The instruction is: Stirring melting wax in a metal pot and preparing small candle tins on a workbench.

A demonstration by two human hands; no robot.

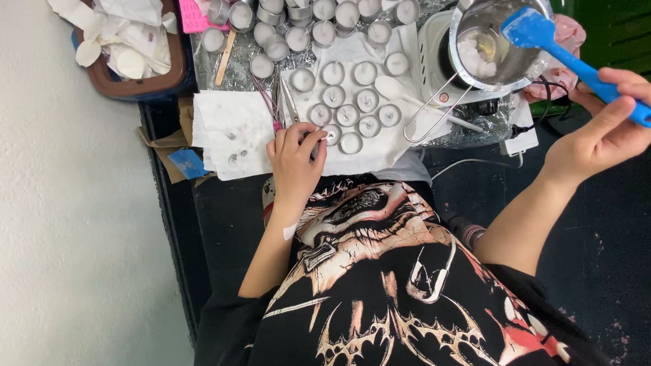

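My left hand (294, 158) rests on a white paper towel (234, 132), fingers curled and pinching a small metal candle cup (332, 134) at the near edge of a cluster of several such cups (347, 96) with wicks. My right hand (612, 123) is raised to the right and grips the handle of a blue silicone spatula (556, 41). The spatula's blade hangs over the rim of a metal melting pot (472, 8) that holds white wax lumps (479, 60). The pot sits on a small white hot plate (431, 47).
More metal cups (309, 13) crowd the far side on foil. A brown tray (142, 85) of crumpled white tissue stands far left, with a wooden stick (224, 58) and metal tweezers (289, 107) nearby. A green crate (628, 11) is at the right.
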